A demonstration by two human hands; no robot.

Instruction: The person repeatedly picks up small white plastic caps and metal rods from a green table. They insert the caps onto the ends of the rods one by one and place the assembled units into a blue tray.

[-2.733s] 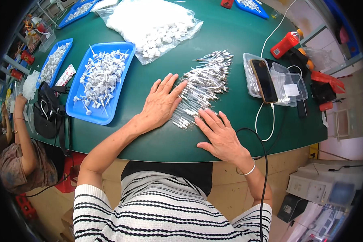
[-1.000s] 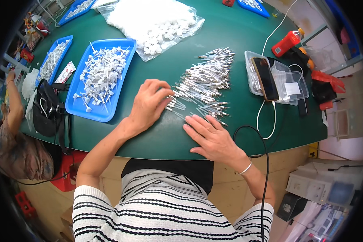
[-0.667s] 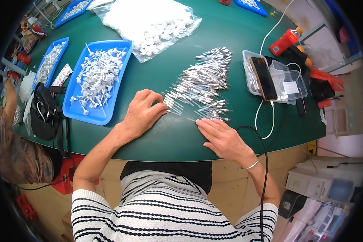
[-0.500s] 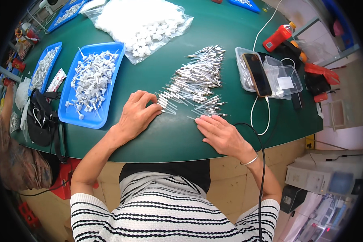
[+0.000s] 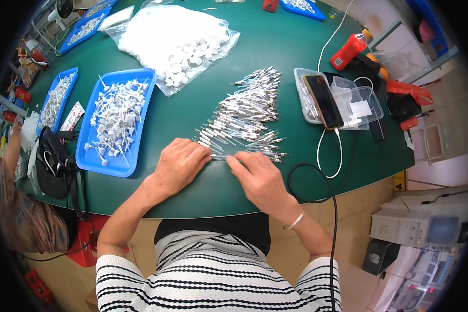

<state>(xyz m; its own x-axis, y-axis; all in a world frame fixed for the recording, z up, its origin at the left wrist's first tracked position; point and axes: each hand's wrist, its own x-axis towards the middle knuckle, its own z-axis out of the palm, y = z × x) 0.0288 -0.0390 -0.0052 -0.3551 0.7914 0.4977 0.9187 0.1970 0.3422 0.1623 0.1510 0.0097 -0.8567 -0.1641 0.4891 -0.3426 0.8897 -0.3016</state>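
My left hand (image 5: 179, 162) is closed in a pinch at the near left edge of a pile of thin tubes (image 5: 247, 110). Between its fingertips is the left end of one thin clear tube (image 5: 219, 157), which lies sideways just above the green table. My right hand (image 5: 260, 179) has its thumb and forefinger at the tube's other end, the remaining fingers curled. The piled pieces have white and metallic parts with clear ends, and spread across the table ahead of both hands.
A blue tray (image 5: 150, 99) of white-capped stems stands left. Beyond lies a clear bag (image 5: 213, 57) of white caps. On the right are a plastic box (image 5: 369, 99), a phone (image 5: 323, 101), cables and a red bottle (image 5: 350, 51). Another person's arm (image 5: 11, 148) shows far left.
My right hand has moved left from the pile's near right edge to my left hand. A single tube now spans the two hands. The view has shifted slightly.
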